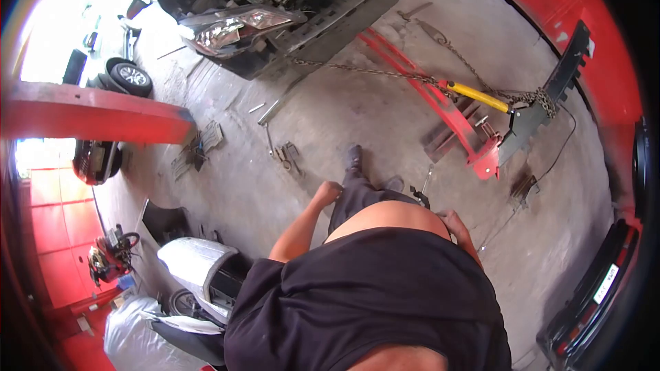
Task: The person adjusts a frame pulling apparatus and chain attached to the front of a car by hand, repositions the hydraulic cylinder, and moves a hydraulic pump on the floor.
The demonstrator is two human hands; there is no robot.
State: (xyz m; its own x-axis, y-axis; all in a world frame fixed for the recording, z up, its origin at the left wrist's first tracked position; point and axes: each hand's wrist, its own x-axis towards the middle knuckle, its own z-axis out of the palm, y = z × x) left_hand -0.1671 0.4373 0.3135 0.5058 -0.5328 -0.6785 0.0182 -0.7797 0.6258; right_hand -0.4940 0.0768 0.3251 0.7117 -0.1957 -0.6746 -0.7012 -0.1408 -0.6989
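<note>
Head view: number plate (606, 284) illegible, grip of left hand (328, 193) and right hand (452, 223) indiscernible.

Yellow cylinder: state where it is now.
Right of centre in the head view, the yellow cylinder stretches between the red floor beam and the dark notched post.

The left hand (328, 193) hangs beside dark trousers (349, 196), the right hand (451, 222) near the black shirt (371, 282), a yellow cylinder (478, 96) ahead
</note>
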